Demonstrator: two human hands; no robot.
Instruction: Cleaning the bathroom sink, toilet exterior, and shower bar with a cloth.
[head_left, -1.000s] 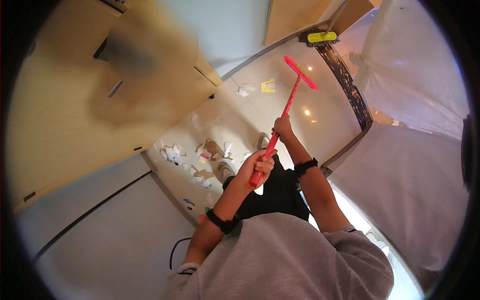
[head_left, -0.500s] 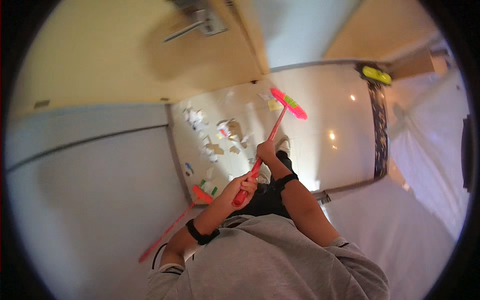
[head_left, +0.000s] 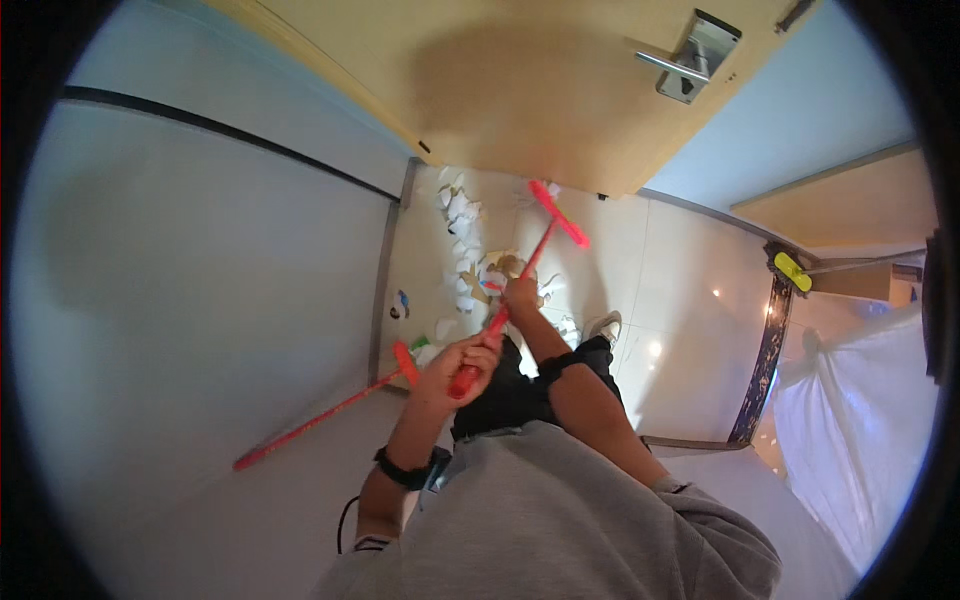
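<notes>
My left hand (head_left: 462, 362) is closed round the upper end of a red broom handle, and my right hand (head_left: 521, 294) grips it lower down. The pink-red head of the broom (head_left: 560, 216) rests on the pale tiled floor (head_left: 672, 300), close to the bottom of the door. Torn white paper scraps (head_left: 460, 215) lie in a strip along the left side of the floor. Brown cardboard pieces (head_left: 511, 265) lie among more paper just beyond my right hand, which partly hides them.
A second red broom (head_left: 318, 421) leans by the left wall. The yellow door (head_left: 540, 90) with a metal handle (head_left: 680, 67) stands ahead. At the right are a yellow-green broom head (head_left: 793, 272), a dark patterned threshold (head_left: 758, 385) and a white sheet (head_left: 850, 430). My shoe (head_left: 605, 327) is near the scraps.
My view has turned left, so the door and its handle sit further right. The broom head has turned and now lies nearer the door. Both hands keep their grip on the handle.
</notes>
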